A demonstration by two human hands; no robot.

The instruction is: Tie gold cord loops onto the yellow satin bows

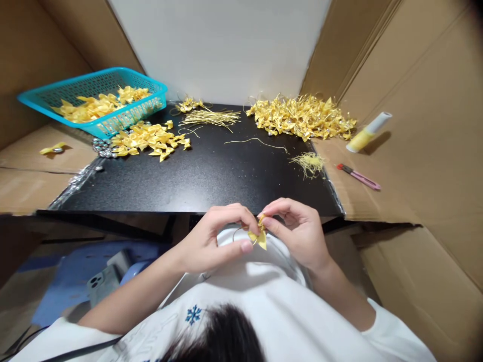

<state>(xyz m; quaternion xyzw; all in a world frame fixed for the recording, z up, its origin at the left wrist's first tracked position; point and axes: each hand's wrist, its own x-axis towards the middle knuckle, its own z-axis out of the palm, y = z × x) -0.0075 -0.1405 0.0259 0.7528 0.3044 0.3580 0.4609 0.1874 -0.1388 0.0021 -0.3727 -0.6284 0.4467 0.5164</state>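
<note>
Cardboard walls (418, 125) rise on both sides, with a white panel (222, 45) between them at the back. A black desk (158, 186) carries most of the things. The wearer's white shirt (287, 311) bears 1 blue snowflake (193, 314) and faint outlined marks too pale to read; dark hair (222, 337) covers part of it. Below the desk, on the left, is a blue plastic stool (71, 281).

A turquoise basket (158, 88) of yellow ribbon bows sits at the back left, and a heap of wired bows (302, 118) at the back right. The right hand (304, 234) and left hand (211, 239) meet in front of the desk's near edge. A smaller pile of bows (151, 138) lies before the basket, near silver beads (104, 147).

A phone (101, 285) is beside the left forearm. Next come a bundle of gold wires (211, 117), a white-and-yellow tube (368, 133), a pink cutter (360, 178), yellow scraps (309, 164) and 1 loose wire (260, 141).

Smallest is the yellow bow (261, 241) between the hands, glossy, pointed at its lower end, with thin wire looping leftward. The right grip pinches its top between thumb and forefinger. The left forefinger touches it, thumb apart; whether that grip's hidden fingers clamp anything, I cannot tell.
</note>
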